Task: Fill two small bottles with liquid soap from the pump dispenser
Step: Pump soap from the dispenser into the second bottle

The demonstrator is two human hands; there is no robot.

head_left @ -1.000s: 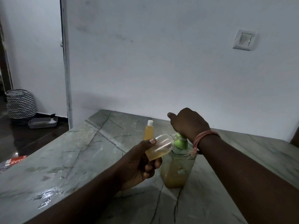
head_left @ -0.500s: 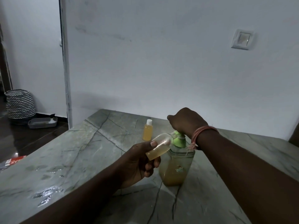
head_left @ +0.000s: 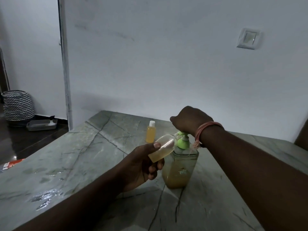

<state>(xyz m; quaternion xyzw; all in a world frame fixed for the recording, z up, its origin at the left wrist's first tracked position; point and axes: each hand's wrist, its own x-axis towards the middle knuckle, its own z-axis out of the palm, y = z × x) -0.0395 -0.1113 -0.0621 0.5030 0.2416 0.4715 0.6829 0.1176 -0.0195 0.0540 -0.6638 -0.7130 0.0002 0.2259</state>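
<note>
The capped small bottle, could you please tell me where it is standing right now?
In the head view, the capped small bottle stands upright on the marble table, beyond the left hand and left of the pump dispenser, apart from both.

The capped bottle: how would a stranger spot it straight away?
Look at the marble counter under the white wall. Behind the pump dispenser stands the capped bottle, upright and alone. Unlike the tilted bottle in the left hand, it has a white cap and nobody touches it.
</note>
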